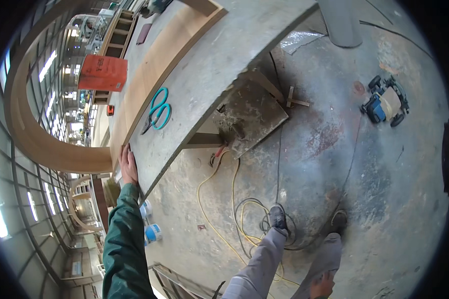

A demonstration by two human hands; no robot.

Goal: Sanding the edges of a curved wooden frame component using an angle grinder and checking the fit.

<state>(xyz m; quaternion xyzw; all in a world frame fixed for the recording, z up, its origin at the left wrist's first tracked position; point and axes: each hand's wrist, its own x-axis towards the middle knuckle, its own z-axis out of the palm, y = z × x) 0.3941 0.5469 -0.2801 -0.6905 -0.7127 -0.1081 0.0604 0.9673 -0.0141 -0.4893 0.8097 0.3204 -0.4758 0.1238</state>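
Observation:
My left hand [128,164] lies against the near end of a long wooden frame piece [157,67] on the grey worktable [209,65]. Its fingers are stretched out along the wood, and the thumb is hidden. A large curved wooden arch [22,114] joins that piece beside my fingertips. Teal-handled scissors [159,109] lie on the table, their dark blades by the wood's edge. Low beside my right trouser leg hangs my right hand [323,285]. Its fingers look loosely apart, with nothing visible in them.
An orange-red tin [103,73] stands beyond the wooden piece. Yellow and dark cables [244,219] coil on the floor round my foot. A small blue wheeled device [384,103] sits at the right. Under the table is a dusty board [252,117]; blue-white buckets [152,233] stand near my left arm.

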